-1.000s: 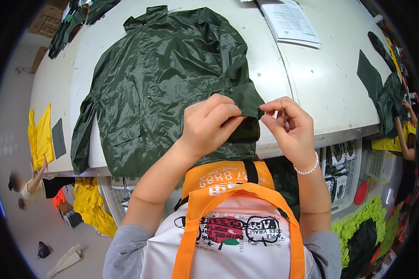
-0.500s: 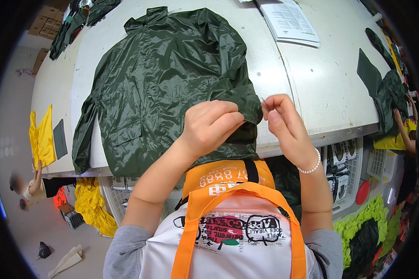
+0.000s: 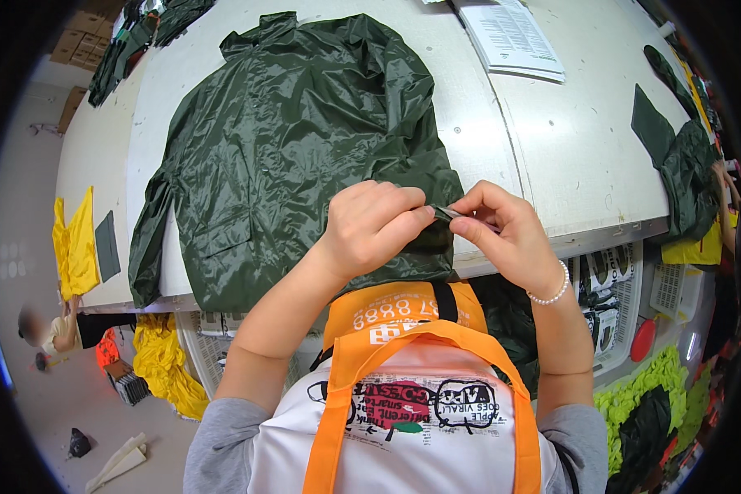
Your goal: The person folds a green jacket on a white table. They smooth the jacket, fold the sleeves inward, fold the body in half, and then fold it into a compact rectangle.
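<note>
Two bare hands meet at the near edge of a dark green jacket (image 3: 263,177), glossy, spread on the white worktable (image 3: 560,177), collar away from the person, lower edge at the near table edge.

Left hand (image 3: 369,226): fingers curled, thumb and forefinger closed in a pinch on the sleeve end (image 3: 438,195), which is folded down toward the jacket's lower right part. Right hand (image 3: 506,235): thumb and forefinger nearly together on a small thin pale tool (image 3: 450,212), tip at the fabric; exact kind too small to tell. Hands just beside each other, not visibly touching. White bead bracelet (image 3: 550,290) on right wrist.

Person wears an orange apron (image 3: 387,311) over a white printed shirt with grey sleeves.

Far side of table: stack of printed sheets (image 3: 510,37), right of the jacket, well apart. Right end: dark green garment (image 3: 688,185), draped over the edge. Left edge: yellow garment (image 3: 75,243) with a dark green fabric piece (image 3: 106,246) just beside it; co-worker (image 3: 62,331) near both.

Below: yellow fabric pile (image 3: 163,362) at left; white plastic crate (image 3: 622,321) with packaged items and lime-green fabric pile (image 3: 640,391) at right.
</note>
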### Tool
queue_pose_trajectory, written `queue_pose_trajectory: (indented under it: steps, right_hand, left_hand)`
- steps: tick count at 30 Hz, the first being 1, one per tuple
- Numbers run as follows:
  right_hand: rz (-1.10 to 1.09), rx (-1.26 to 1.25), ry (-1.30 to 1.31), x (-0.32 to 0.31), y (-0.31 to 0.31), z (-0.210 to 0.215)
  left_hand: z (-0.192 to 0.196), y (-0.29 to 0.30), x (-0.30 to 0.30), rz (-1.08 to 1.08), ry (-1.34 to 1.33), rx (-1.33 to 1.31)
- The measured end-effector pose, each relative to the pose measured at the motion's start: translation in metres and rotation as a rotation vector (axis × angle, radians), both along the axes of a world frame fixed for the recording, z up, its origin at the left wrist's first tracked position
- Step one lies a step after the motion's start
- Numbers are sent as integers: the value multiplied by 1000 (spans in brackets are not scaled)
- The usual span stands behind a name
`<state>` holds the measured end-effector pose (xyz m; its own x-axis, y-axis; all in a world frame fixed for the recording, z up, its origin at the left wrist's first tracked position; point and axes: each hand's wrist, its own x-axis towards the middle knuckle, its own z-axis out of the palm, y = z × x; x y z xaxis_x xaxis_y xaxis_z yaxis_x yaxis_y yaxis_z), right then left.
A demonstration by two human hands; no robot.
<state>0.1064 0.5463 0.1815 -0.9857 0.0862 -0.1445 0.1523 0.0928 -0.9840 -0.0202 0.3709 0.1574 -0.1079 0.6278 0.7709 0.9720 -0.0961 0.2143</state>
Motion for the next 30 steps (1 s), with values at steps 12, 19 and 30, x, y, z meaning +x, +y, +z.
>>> queue_pose_trajectory:
  steps: [12,19,30]
  right_hand:
    - [-130,124,160,-9,-76,-14]
    - [237,885,-220,28,-118,-140]
    - [31,1439,-148,-113,-93,-207]
  left_hand:
    - [-69,-42,50,-154,-636,-466]
    - [-137,-277,21,1085,-389,-797]
    - [-196,-285,-131,1091,-409,-730]
